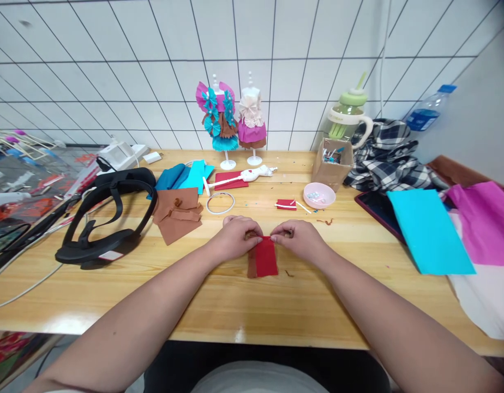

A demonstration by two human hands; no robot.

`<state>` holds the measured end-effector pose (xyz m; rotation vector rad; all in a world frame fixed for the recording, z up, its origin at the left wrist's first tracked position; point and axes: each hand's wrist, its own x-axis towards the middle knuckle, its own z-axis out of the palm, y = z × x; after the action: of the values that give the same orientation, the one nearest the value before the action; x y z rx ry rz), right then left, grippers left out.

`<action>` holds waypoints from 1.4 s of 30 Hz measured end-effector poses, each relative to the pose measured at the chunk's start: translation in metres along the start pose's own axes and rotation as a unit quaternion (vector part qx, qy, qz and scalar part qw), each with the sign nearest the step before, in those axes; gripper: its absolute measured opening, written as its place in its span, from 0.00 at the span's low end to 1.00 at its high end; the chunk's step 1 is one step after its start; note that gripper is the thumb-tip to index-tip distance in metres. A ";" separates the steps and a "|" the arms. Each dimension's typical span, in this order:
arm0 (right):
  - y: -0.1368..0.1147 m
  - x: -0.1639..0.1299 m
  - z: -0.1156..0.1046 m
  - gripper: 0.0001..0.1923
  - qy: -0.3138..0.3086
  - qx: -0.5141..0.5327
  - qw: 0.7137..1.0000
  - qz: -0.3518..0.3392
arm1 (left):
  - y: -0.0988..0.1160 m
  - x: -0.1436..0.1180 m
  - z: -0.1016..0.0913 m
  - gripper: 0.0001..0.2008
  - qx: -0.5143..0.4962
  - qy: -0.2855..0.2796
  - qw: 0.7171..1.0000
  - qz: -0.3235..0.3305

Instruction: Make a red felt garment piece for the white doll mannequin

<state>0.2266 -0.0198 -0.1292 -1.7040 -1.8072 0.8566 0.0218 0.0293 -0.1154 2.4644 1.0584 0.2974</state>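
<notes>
In front of me on the wooden table lies a small red piece of crepe paper or cloth (pixel 267 259), with a brown strip (pixel 252 265) showing along its left side. My left hand (pixel 239 238) pinches the red piece at its upper left corner. At the upper right corner, the thumb and finger of my right hand (pixel 301 240) close on the same edge. A brown scrap (pixel 289 273) lies just right of the piece. Beyond my hands are a small red piece wrapped with white strips (pixel 286 204) and a white ring (pixel 220 203).
Brown sheets (pixel 176 215) and a black headset (pixel 108 218) lie left. Two dressed mini mannequins (pixel 223 120) stand by the wall; a bare one (pixel 256 174) lies down. A pink bowl (pixel 319 195), a cardboard box (pixel 333 166) and a turquoise sheet (pixel 431 232) are right.
</notes>
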 end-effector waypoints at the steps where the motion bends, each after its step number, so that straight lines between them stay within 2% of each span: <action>1: 0.000 0.000 0.000 0.12 0.002 -0.008 1.000 -0.011 | -0.001 0.000 0.000 0.05 0.001 0.002 1.000 -0.005; 3: 0.000 0.000 0.000 0.17 0.004 -0.022 0.999 -0.029 | -0.002 0.001 0.001 0.05 0.001 0.010 1.000 -0.009; 9: -0.007 -0.003 0.002 0.06 0.018 -0.071 0.996 -0.050 | -0.006 0.001 0.005 0.04 0.009 0.032 0.999 0.011; 14: -0.009 -0.004 0.001 0.06 0.015 -0.103 0.994 -0.043 | -0.005 0.000 0.006 0.04 0.028 0.036 0.999 0.029; 19: -0.008 -0.005 0.002 0.06 0.012 -0.154 0.986 -0.071 | -0.002 -0.004 0.001 0.08 0.035 0.045 0.998 0.039; 23: -0.008 -0.006 0.000 0.09 -0.010 -0.194 0.974 -0.114 | 0.000 -0.006 -0.004 0.06 0.066 0.039 0.995 0.057; 29: -0.013 -0.010 -0.005 0.11 -0.044 -0.268 0.951 -0.149 | 0.004 -0.007 -0.007 0.08 0.102 0.023 0.991 0.089; 35: -0.018 -0.013 -0.008 0.13 -0.070 -0.328 0.927 -0.169 | 0.011 -0.012 -0.012 0.11 0.176 0.001 0.972 0.156; 37: -0.018 -0.014 -0.008 0.13 -0.060 -0.320 0.932 -0.157 | 0.013 -0.014 -0.014 0.11 0.194 -0.013 0.966 0.168; 42: -0.018 -0.012 -0.003 0.13 0.011 -0.241 0.967 -0.085 | 0.015 -0.016 -0.017 0.11 0.208 -0.022 0.961 0.179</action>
<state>0.2176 -0.0321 -0.1130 -1.7856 -2.2379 0.3378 0.0141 0.0140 -0.0939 3.0288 0.7028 0.1349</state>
